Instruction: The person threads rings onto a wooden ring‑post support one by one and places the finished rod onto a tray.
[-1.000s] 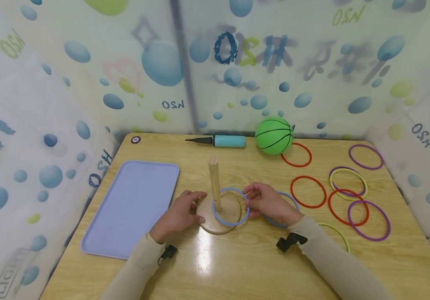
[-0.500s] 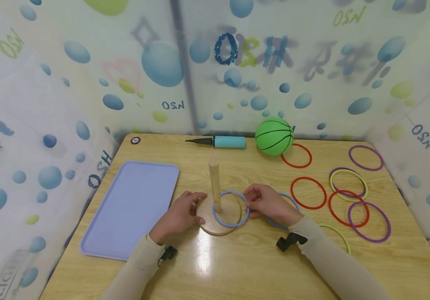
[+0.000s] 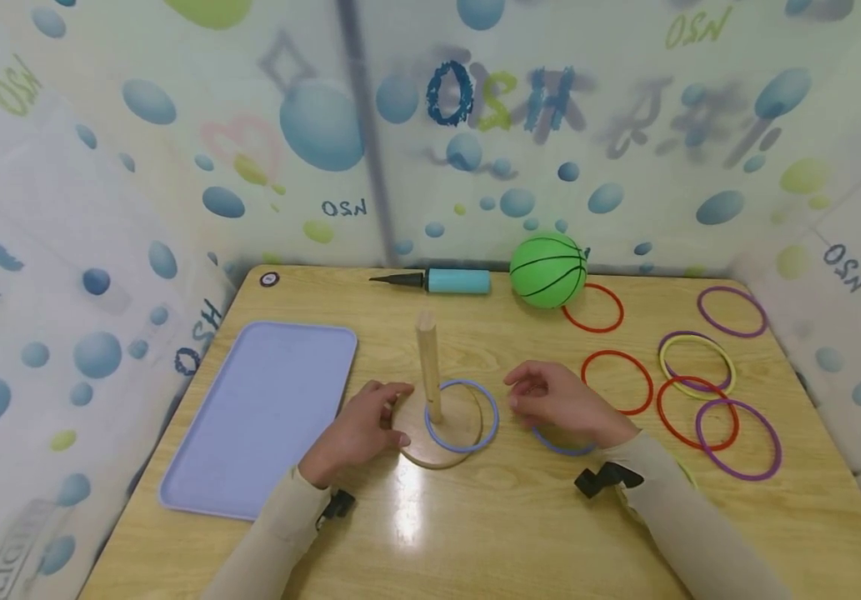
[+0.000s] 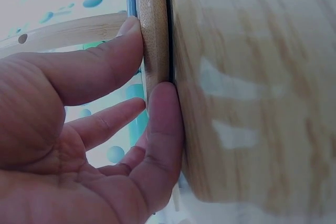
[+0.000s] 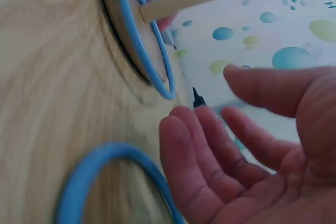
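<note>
A wooden ring-toss stand has an upright peg on a round base. A blue ring encircles the peg and lies on the base, reaching past its right edge. My left hand holds the base's left edge; in the left wrist view the thumb lies on its top and a finger presses its rim. My right hand hovers right of the ring with nothing in it, fingers loosely bent and thumb apart. Below that hand lies a second blue ring, partly covered in the head view.
A pale blue tray lies at left. A blue pump and green ball stand along the back wall. Red rings, purple rings and a yellow ring spread over the right side; a yellow-green ring is under the right sleeve.
My right hand has let go of the blue ring and drawn back to the right. The ring stays round the peg on the base, and my left hand keeps its place.
</note>
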`<action>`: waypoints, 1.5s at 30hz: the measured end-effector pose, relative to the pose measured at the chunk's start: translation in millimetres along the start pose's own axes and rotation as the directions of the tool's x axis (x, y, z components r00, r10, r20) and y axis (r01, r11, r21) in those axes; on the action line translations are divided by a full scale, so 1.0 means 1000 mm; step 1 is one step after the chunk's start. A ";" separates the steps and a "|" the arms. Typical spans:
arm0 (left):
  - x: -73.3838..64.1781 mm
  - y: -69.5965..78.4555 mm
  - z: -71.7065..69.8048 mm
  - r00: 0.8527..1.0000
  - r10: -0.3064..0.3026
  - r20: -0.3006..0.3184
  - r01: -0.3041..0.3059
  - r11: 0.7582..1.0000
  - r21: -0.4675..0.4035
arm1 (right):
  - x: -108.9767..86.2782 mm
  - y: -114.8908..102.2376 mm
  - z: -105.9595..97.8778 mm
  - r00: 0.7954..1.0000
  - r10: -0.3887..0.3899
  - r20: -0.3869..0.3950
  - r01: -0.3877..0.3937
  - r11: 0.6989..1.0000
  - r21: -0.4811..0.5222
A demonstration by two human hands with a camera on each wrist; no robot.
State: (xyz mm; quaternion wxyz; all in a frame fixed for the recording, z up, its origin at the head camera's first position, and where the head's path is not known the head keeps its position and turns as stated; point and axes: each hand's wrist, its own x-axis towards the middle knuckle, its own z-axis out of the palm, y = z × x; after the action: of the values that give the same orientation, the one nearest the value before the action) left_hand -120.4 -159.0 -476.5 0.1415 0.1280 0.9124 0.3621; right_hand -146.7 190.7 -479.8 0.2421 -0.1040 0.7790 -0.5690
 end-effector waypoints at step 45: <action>0.000 0.000 0.002 1.000 -0.013 -0.007 0.013 1.000 0.012 | -0.015 0.027 -0.060 0.963 -0.268 -0.034 0.190 0.763 -0.618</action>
State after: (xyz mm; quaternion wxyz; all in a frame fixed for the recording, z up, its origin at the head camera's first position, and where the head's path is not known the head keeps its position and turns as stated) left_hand -119.5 -157.8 -477.9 0.1400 0.1217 0.9159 0.3559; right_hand -160.3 256.6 -487.1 0.0766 -0.2363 0.9149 -0.3181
